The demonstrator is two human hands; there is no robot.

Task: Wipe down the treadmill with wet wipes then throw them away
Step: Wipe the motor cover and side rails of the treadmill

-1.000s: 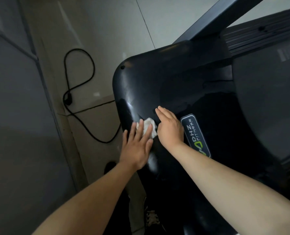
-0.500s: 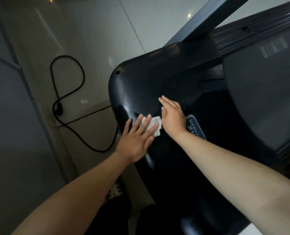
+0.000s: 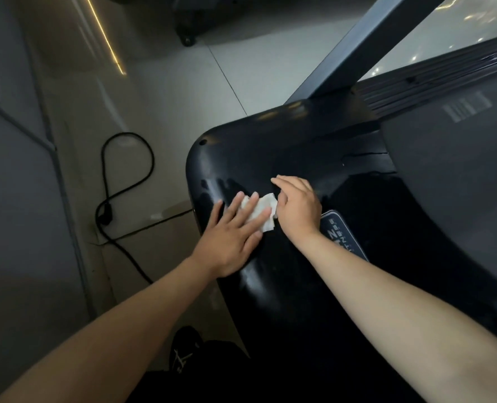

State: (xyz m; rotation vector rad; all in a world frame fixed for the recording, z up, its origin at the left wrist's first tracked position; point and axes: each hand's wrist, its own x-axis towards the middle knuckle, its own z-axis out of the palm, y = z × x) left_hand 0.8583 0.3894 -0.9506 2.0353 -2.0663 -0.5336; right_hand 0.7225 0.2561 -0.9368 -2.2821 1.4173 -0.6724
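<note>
Wipe: wet wipe [image 3: 266,206], crumpled on the treadmill hood [image 3: 256,146], just left of the logo badge [image 3: 340,237].
Left hand [image 3: 230,237]: flat, fingers spread, pressing the wipe (it does the work).
Right hand [image 3: 298,209]: between wipe and badge, fingers straight, thumb at the wipe's edge.
Next stroke: probably leftward, away from the badge.

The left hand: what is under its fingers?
A white wet wipe lies under the straight fingers of the left hand, on the black treadmill cover. One edge shows beside the right hand; the rest is covered.
</note>
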